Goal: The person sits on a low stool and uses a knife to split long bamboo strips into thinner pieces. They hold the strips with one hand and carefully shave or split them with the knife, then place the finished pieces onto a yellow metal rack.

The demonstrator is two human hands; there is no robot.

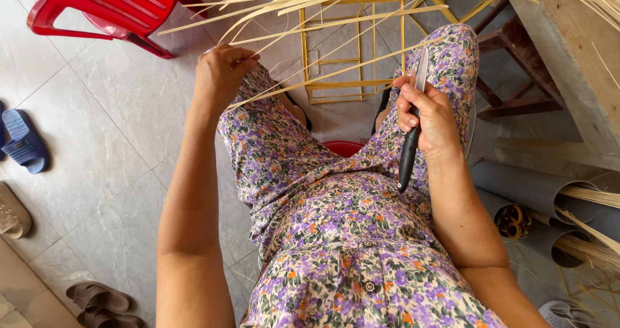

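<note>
Left hand (pixel 223 73) pinches the bamboo strips (pixel 336 21) over the left knee. Right hand (pixel 429 118) grips a black-handled knife (pixel 413 128), blade touching a strip.

- The left hand (pixel 221 75) is curling shut over the left knee, fingers pinching closed, arm reaching straight forward.
- The right hand (pixel 426 118) is making a fist over the right knee, thumb lying on top, forearm angling in from the right.
- Both arms are bare.
</note>
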